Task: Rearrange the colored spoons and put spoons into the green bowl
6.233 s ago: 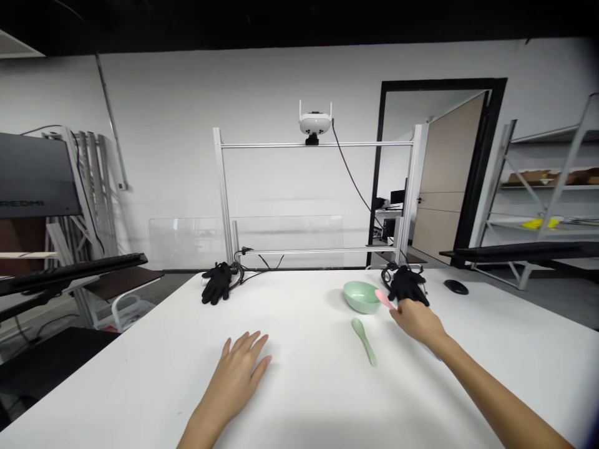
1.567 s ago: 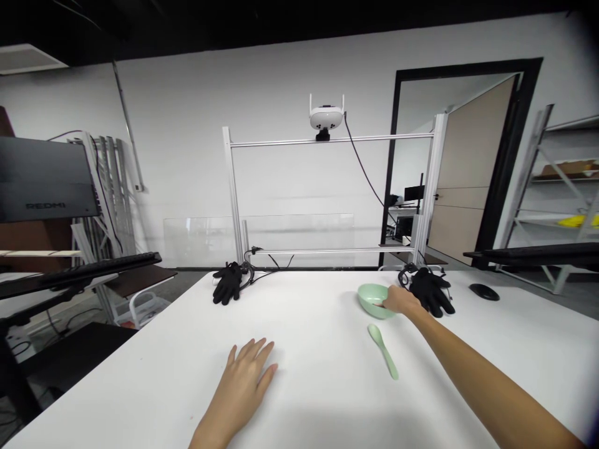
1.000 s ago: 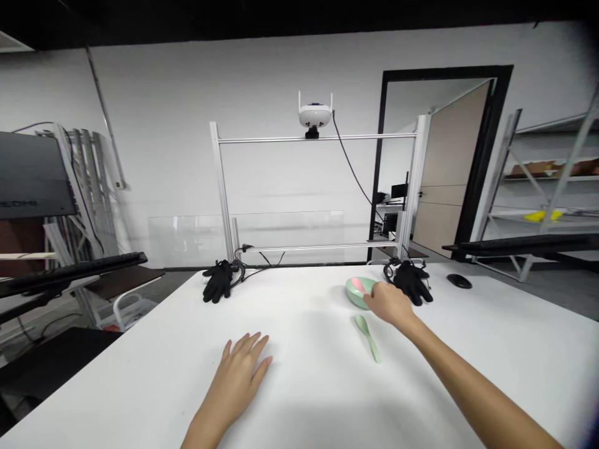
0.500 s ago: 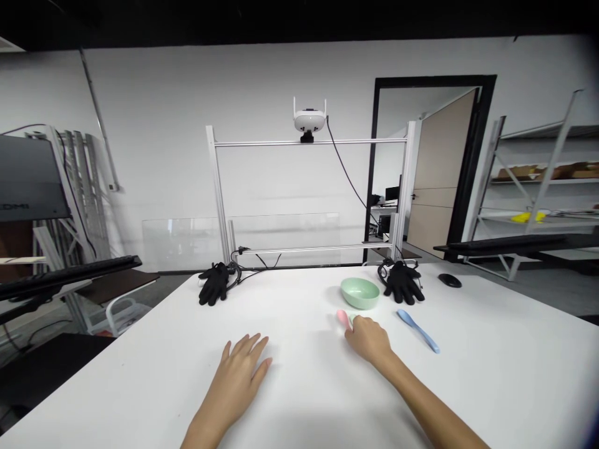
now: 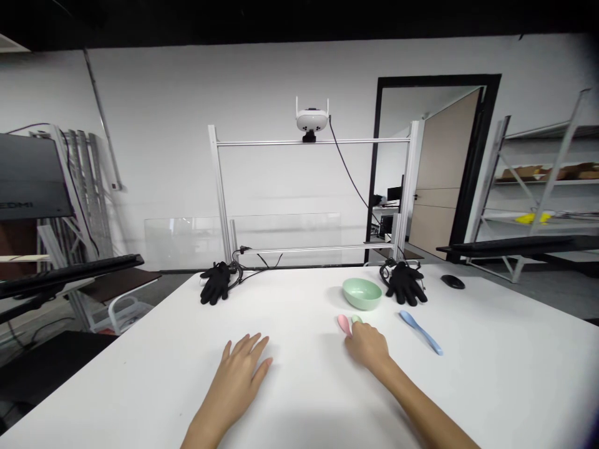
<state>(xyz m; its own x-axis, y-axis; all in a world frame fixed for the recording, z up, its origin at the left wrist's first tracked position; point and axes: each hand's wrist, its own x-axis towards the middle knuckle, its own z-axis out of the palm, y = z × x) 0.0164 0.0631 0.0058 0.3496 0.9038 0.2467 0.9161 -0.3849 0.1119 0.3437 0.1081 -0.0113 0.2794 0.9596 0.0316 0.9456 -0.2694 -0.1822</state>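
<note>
My right hand (image 5: pixel 369 346) is closed low over the table, its fingertips hidden beneath it. A pink spoon (image 5: pixel 344 325) runs with its handle into the gap between thumb and index finger. Just beyond the knuckles shows the bowl end of a pale green spoon (image 5: pixel 357 319); its handle is hidden under the hand, and I cannot tell whether the fingers touch it. Palm down and fingers spread, my left hand (image 5: pixel 238 374) is open at the left with nothing in it. A green bowl (image 5: pixel 362 294) stands behind the spoons, and a blue spoon (image 5: pixel 421 332) lies to their right.
Black gloves with cables lie at the back left (image 5: pixel 216 284) and, as a second black glove (image 5: pixel 405 284), beside the bowl. A black mouse (image 5: pixel 452 282) sits far right on the white table (image 5: pixel 290 299). An aluminium frame (image 5: pixel 313 249) carries a white camera device (image 5: pixel 312 120).
My right hand has drawn slightly toward me, so more of the green and pink spoons shows. The left hand stays in place. The view has shifted a little.
</note>
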